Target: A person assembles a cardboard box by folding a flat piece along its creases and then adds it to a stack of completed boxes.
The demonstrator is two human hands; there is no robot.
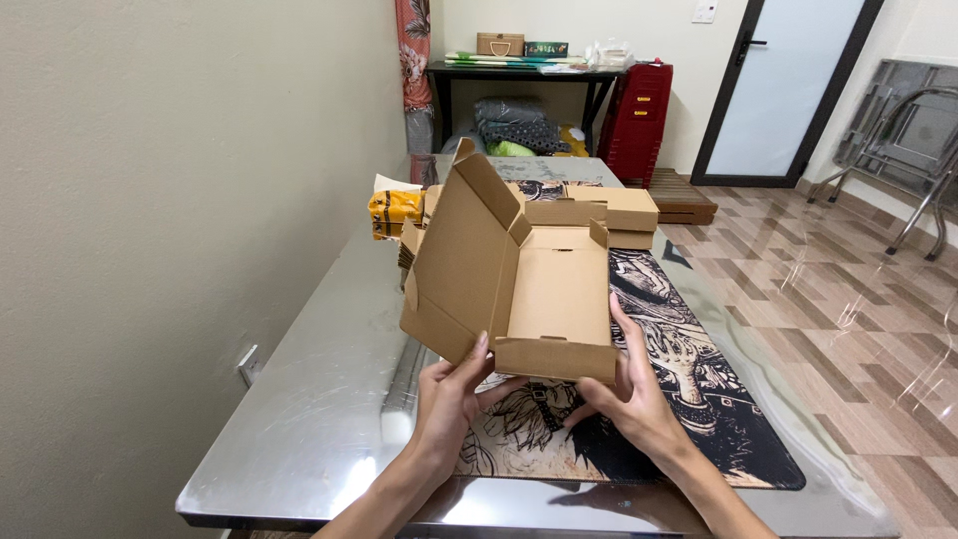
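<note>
Steel table (309,419) carries a printed mat (718,419); above it the left hand (449,394) and right hand (624,394) grip the open box (519,289). Press the front flap square.

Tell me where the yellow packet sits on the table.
In the head view, the yellow packet lies at the far left of the steel table, near the wall, just left of the stacked cardboard boxes and behind the open box's raised lid.

Open brown cardboard mailer box (529,284) mid-table, closed brown boxes (619,212) behind, yellow packet (395,213) at left
</note>
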